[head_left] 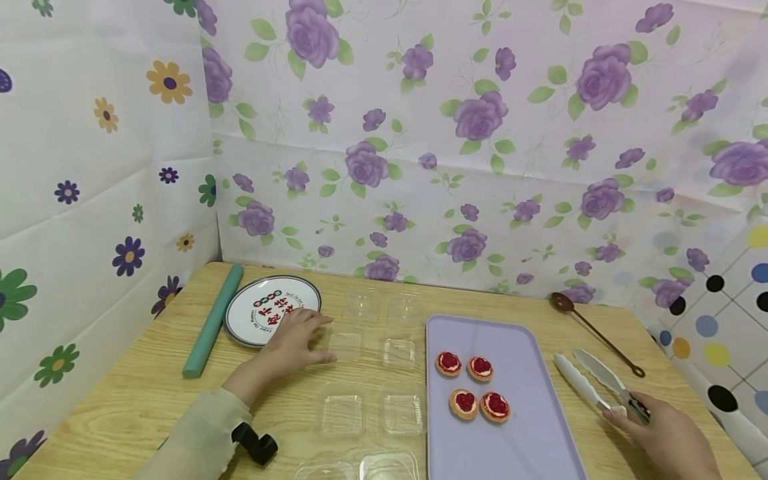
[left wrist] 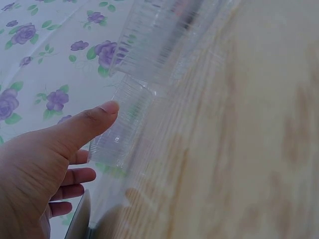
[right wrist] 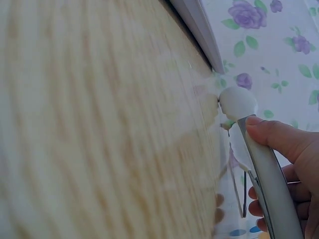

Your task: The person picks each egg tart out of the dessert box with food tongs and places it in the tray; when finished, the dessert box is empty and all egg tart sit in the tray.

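Observation:
My left hand hovers over the table with thumb and fingers apart, holding nothing. It is just left of a small clear plastic container and in front of the edge of a white plate with red writing. In the left wrist view, the thumb appears beside a clear container; whether it touches cannot be told. At the right, my right hand grips a pair of tongs with white tips, which spread apart low over the table. Four-sided lilac tray carries several small tarts with red topping.
More clear containers stand in two columns left of the tray. A green rolling pin lies beyond the plate at the left. A brown ladle lies at the back right. Patterned cloth hangs behind the wooden table.

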`<action>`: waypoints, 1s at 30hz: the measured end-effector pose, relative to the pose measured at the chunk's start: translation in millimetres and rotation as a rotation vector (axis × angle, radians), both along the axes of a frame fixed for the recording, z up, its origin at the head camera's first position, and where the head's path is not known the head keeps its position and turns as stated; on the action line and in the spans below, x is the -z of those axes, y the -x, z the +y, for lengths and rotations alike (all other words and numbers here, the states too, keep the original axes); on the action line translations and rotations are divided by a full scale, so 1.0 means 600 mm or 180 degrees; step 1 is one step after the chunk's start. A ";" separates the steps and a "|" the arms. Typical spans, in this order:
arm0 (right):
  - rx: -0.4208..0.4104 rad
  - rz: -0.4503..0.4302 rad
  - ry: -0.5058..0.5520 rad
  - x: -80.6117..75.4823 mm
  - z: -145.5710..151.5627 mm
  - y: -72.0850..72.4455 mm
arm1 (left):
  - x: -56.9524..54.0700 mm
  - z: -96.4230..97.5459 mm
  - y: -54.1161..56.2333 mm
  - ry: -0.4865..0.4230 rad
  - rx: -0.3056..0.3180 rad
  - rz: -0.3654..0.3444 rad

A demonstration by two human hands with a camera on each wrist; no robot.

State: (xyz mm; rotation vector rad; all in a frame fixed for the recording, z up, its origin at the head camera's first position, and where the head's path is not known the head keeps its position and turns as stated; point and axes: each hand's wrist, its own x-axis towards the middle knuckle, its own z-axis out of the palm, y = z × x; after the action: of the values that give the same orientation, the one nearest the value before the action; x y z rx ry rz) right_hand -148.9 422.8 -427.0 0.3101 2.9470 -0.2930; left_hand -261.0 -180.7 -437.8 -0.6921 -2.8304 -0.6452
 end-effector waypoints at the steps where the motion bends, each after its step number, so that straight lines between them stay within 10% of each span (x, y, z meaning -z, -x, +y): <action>1: -0.0002 0.0001 -0.0002 0.000 0.000 0.000 | 0.001 0.000 0.000 0.0003 -0.0002 0.0003; 30: -0.0070 0.0037 -0.0052 -0.006 -0.002 -0.004 | -0.002 -0.004 0.006 -0.0026 0.0042 0.0043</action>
State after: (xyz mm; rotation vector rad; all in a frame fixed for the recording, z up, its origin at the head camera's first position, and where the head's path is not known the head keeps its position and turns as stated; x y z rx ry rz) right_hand -146.6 421.7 -423.5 0.2789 2.9635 -0.2691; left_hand -264.5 -182.9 -436.4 -0.7115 -2.8115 -0.6513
